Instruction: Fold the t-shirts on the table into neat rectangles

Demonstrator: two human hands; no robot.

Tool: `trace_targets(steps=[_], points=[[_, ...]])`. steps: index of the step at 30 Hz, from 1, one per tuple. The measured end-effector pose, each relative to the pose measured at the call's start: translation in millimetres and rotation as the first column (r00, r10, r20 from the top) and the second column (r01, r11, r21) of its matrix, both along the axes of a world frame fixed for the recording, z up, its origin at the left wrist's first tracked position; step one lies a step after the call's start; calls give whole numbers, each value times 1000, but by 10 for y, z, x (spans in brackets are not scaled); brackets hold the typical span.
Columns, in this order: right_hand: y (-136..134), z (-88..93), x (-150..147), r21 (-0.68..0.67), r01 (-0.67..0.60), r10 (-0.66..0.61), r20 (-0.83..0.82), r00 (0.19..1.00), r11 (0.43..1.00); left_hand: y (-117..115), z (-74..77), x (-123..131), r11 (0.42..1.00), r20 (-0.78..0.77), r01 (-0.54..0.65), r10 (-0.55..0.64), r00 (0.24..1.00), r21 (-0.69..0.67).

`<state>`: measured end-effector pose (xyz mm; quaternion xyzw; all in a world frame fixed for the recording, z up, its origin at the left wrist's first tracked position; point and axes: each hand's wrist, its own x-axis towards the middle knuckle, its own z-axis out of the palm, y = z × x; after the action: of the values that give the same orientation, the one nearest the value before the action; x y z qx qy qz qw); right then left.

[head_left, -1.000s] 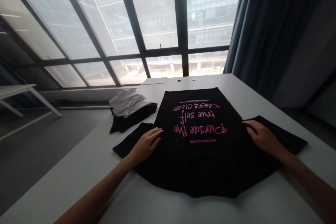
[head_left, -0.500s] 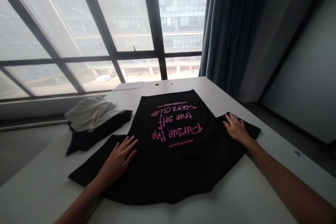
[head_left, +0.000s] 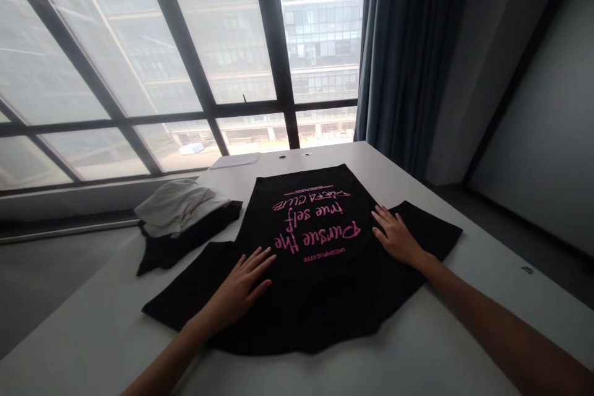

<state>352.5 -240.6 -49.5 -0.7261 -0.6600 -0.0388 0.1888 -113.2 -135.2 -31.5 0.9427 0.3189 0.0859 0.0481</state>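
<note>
A black T-shirt point(head_left: 306, 297) with pink lettering lies spread on the white table, its print upside down to me and its sleeves out to both sides. My left hand point(head_left: 244, 281) rests flat on the shirt's left part, fingers stretched beside the lettering. On the other side my right hand point(head_left: 394, 234) lies flat near the base of the right sleeve, fingertips close to the print. Both hands are open, and neither grips the cloth.
Left of the shirt is a heap of clothes, a light grey garment point(head_left: 179, 204) on a black one point(head_left: 153, 252). The white table point(head_left: 492, 284) carries some white paper point(head_left: 235, 161) at its far edge. Beyond stand windows and a blue curtain point(head_left: 413, 62).
Both hands have slid inward over the shirt, the left one to the right and the right one to the left. The view has shifted slightly; the shirt still lies flat.
</note>
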Motion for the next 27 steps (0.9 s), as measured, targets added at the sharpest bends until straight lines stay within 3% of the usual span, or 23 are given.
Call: trace_targets(steps=[4,7,11,15,19,27], points=[[-5,-30,-283,-126,-133,130,-37,991,983,-131,280,367,989,28,99,-97,995,-112],[-26,-77,-345,-226,-146,136,-58,989,963,-96,452,714,969,59,194,-187,981,-153],[-3,-27,-346,-191,-119,113,-39,993,974,88,529,1261,951,137,272,-253,958,-146],[144,96,-522,-166,-21,8,-84,996,986,234,384,1808,949,152,293,-274,950,-119],[311,139,-725,-160,58,-78,-117,990,985,258,175,2162,967,88,247,-241,967,-65],[328,-175,-748,-202,67,-78,-49,996,977,233,-99,2281,966,74,250,-245,967,-61]])
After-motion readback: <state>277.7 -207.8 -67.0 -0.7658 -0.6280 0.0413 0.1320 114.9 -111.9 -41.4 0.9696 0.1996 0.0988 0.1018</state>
